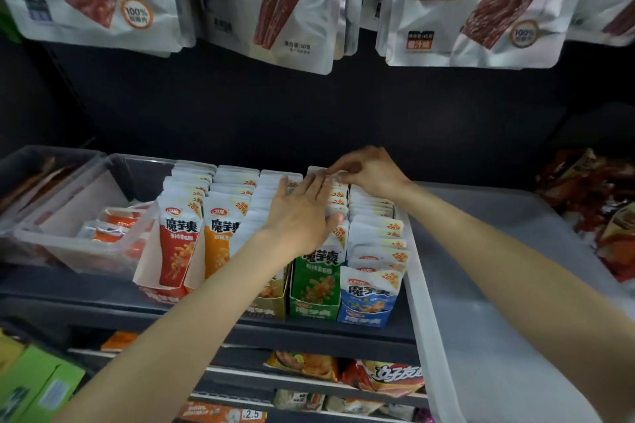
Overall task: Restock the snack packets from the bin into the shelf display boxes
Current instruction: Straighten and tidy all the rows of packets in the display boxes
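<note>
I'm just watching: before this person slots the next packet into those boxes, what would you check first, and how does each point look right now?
1. Left hand rests flat on the green row, holding packets steady: ok.
2. Right hand pinches a packet top at the back of that row: ok.
3. Green box has room left for more: cannot tell, hands cover it.
4. Blue box beside it stands upright, packets in line: ok.
5. Red packets lean forward over their box front: not ok.
6. Clear bin on the right still has stock: cannot tell.
</note>
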